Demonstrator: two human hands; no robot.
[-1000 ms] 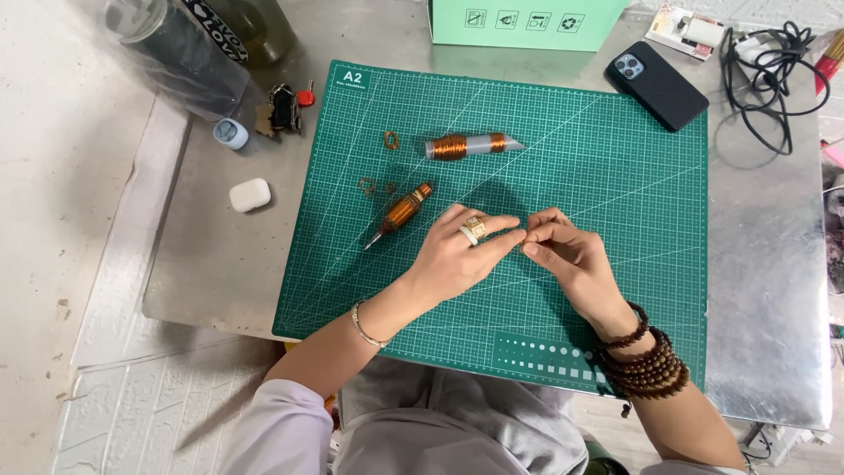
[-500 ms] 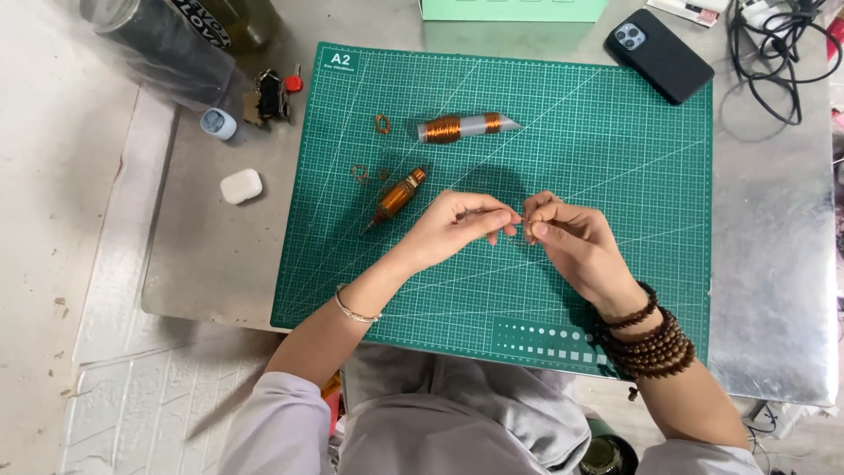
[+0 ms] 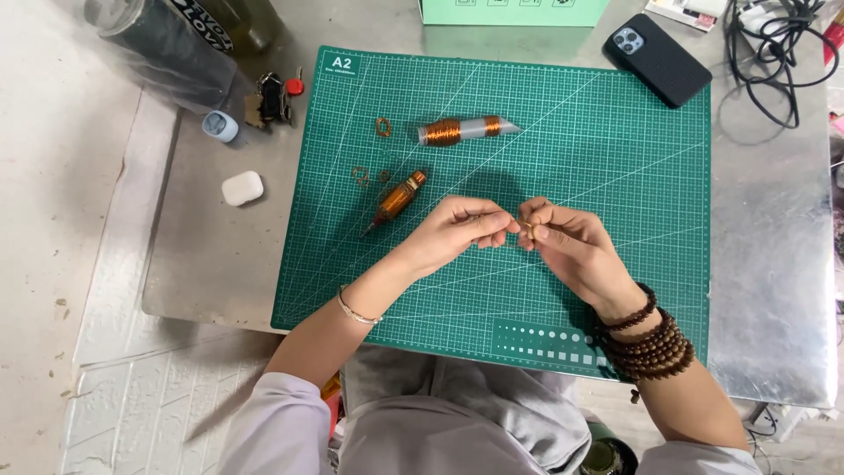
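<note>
Over the middle of a green cutting mat (image 3: 615,158), my left hand (image 3: 457,230) and my right hand (image 3: 567,244) meet fingertip to fingertip, pinching a tiny piece of copper wire (image 3: 524,227) between them. The piece is mostly hidden by my fingers. A copper-wound spool with a pointed tip (image 3: 396,200) lies on the mat just left of my left hand. Farther back lies a clear tube wrapped with copper wire (image 3: 464,130). Small copper wire loops (image 3: 383,127) rest near both.
A black phone (image 3: 658,59) lies at the mat's back right corner, with a black cable tangle (image 3: 778,48) beyond it. A green box (image 3: 514,10) stands at the back. A white earbud case (image 3: 242,187), a small blue cap (image 3: 220,127) and a dark bottle (image 3: 167,40) sit left.
Both hands stayed together over the mat, shifting only slightly while working the small wire piece; the camera view drifted a little.
</note>
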